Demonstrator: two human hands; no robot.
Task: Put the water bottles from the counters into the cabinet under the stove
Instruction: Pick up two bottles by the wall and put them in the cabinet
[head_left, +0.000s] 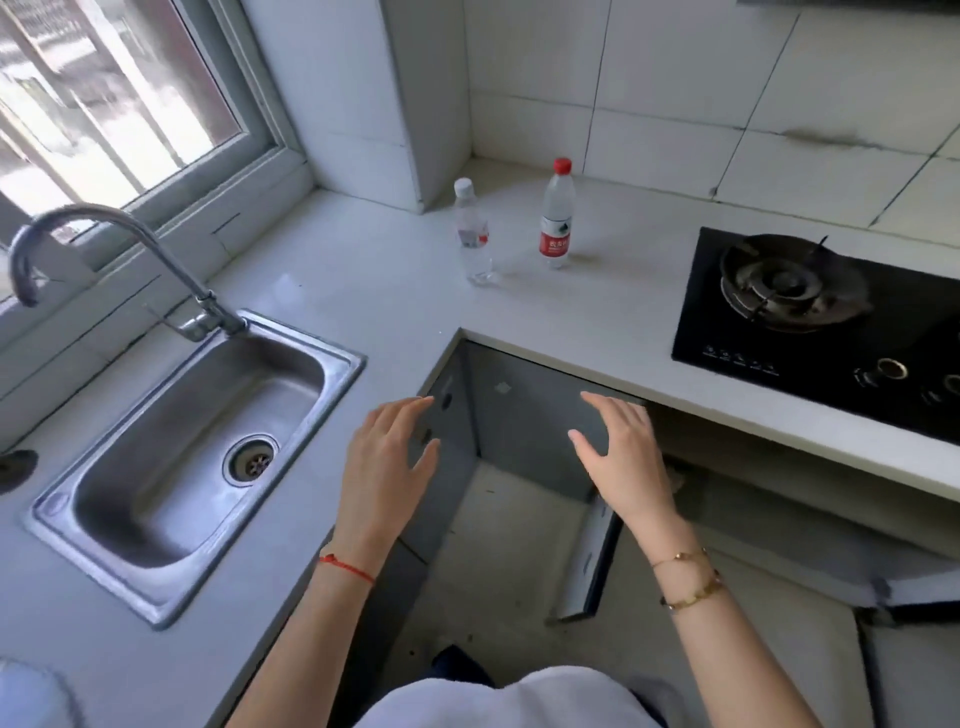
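Observation:
Two water bottles stand upright on the white counter (374, 280) near the back corner. The left bottle (472, 234) has a white cap and a small label. The right bottle (557, 215) has a red cap and a red label. My left hand (387, 457) and my right hand (623, 452) hover in front of the counter's inner corner, fingers spread, holding nothing, well short of both bottles. Below the stove (821, 312) a cabinet door (597, 551) stands open, and the cabinet's opening (769, 483) shows under the counter edge.
A steel sink (171, 457) with a curved tap (109, 244) sits at the left under a window (104, 88). White tiled walls close the back. A pale round object (31, 696) shows at the bottom left edge.

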